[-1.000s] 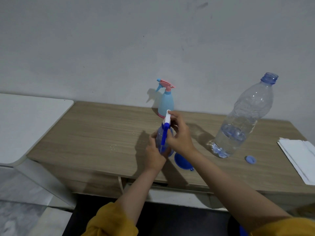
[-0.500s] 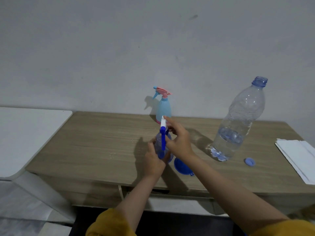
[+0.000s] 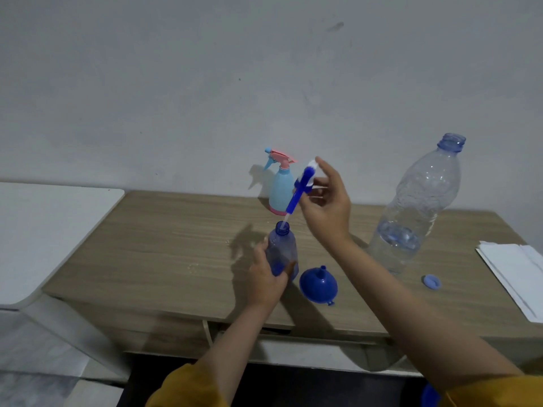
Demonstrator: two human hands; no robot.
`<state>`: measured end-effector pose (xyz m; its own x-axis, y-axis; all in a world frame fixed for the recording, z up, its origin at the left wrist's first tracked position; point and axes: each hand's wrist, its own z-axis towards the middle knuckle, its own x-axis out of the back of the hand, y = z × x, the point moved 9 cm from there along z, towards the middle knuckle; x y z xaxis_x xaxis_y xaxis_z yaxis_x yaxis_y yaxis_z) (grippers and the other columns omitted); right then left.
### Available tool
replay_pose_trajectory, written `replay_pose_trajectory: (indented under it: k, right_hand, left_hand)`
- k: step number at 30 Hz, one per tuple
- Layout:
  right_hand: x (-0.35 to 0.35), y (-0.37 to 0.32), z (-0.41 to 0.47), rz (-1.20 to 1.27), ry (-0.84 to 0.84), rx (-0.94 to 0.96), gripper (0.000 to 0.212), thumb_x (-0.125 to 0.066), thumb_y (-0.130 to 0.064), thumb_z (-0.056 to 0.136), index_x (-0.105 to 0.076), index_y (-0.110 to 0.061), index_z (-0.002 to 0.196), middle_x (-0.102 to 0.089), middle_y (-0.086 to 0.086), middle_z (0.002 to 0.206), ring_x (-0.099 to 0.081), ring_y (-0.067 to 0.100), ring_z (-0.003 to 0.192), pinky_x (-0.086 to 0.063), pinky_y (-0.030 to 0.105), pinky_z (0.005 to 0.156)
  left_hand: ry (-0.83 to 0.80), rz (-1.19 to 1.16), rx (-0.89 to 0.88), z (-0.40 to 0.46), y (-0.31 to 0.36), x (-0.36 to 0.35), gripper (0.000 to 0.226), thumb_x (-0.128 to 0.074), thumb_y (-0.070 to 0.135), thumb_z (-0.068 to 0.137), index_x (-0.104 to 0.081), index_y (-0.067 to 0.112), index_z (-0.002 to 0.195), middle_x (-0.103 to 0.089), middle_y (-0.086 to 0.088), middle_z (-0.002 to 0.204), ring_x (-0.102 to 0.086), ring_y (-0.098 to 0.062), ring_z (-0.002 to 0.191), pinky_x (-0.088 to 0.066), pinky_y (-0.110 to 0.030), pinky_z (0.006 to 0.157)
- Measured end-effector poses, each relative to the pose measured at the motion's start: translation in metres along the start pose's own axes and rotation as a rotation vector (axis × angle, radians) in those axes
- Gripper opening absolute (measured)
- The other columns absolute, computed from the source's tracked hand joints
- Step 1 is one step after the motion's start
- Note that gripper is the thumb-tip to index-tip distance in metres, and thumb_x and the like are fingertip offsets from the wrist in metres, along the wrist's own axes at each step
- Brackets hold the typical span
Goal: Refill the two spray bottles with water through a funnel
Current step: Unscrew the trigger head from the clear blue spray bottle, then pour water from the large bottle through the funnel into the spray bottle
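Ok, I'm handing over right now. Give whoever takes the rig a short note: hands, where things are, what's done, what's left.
Left hand grips the blue spray bottle, upright on the table.
Right hand holds its spray head above the neck, dip tube tip at the opening.
Funnel lies mouth down beside that bottle. Water bottle is uncapped, partly full; cap beside it. Light blue spray bottle by the wall has its head on.
Done: blue bottle opened.
Left: set the head down, fit the funnel, fill, then refill the other.
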<state>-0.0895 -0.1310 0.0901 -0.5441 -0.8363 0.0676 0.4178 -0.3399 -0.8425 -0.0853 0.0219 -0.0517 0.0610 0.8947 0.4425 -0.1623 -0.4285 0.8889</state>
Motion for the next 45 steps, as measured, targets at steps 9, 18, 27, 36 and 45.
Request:
replay_pose_trajectory:
  k: [9, 18, 27, 36, 45]
  right_hand:
    - [0.058, -0.037, 0.046, -0.030, 0.252, 0.094, 0.054, -0.072, -0.003, 0.077, -0.054, -0.014, 0.127, -0.060, -0.025, 0.088, -0.057, -0.003, 0.066, -0.049, 0.015, 0.061]
    - [0.044, 0.093, 0.031, -0.766, -0.513, -0.178, 0.047, -0.063, -0.006, 0.072, -0.059, -0.016, 0.118, -0.067, 0.015, 0.101, -0.063, 0.030, 0.086, -0.047, 0.029, 0.067]
    - [0.044, 0.181, -0.014, -1.012, -0.750, -0.501, 0.037, -0.069, -0.021, 0.079, -0.058, -0.008, 0.113, -0.064, 0.012, 0.110, -0.062, 0.029, 0.099, -0.050, 0.034, 0.073]
    - [0.047, 0.171, -0.021, -0.966, -0.616, -0.363, 0.041, -0.063, -0.021, 0.085, -0.056, -0.011, 0.124, -0.061, 0.012, 0.117, -0.060, 0.028, 0.105, -0.048, 0.033, 0.079]
    - [0.009, 0.151, -0.089, -1.100, -1.153, -0.171, 0.083, -0.074, -0.062, 0.065, -0.041, -0.035, 0.137, -0.056, 0.002, 0.123, -0.055, 0.021, 0.113, -0.049, 0.034, 0.085]
  left_hand:
    - [0.052, 0.039, -0.031, 0.003, -0.021, 0.016, 0.067, -0.076, 0.030, 0.078, -0.040, 0.014, 0.131, -0.057, 0.003, 0.118, -0.052, -0.002, 0.093, -0.039, 0.002, 0.062]
    - [0.153, 0.093, 0.046, -0.003, -0.017, -0.010, 0.063, -0.075, 0.039, 0.075, -0.038, 0.026, 0.125, -0.052, 0.014, 0.107, -0.056, 0.000, 0.086, -0.045, -0.011, 0.067]
    - [0.176, 0.075, 0.034, 0.005, -0.019, -0.009, 0.068, -0.076, 0.040, 0.073, -0.036, 0.028, 0.127, -0.049, 0.012, 0.111, -0.056, -0.002, 0.093, -0.050, -0.018, 0.073]
    - [0.170, 0.129, -0.008, 0.007, -0.019, -0.005, 0.066, -0.074, 0.045, 0.074, -0.039, 0.023, 0.125, -0.057, 0.008, 0.111, -0.055, -0.001, 0.086, -0.042, -0.011, 0.063]
    - [0.147, 0.169, -0.027, 0.006, -0.012, -0.004, 0.067, -0.073, 0.040, 0.077, -0.041, 0.013, 0.130, -0.058, 0.001, 0.118, -0.050, 0.001, 0.086, -0.034, -0.003, 0.059]
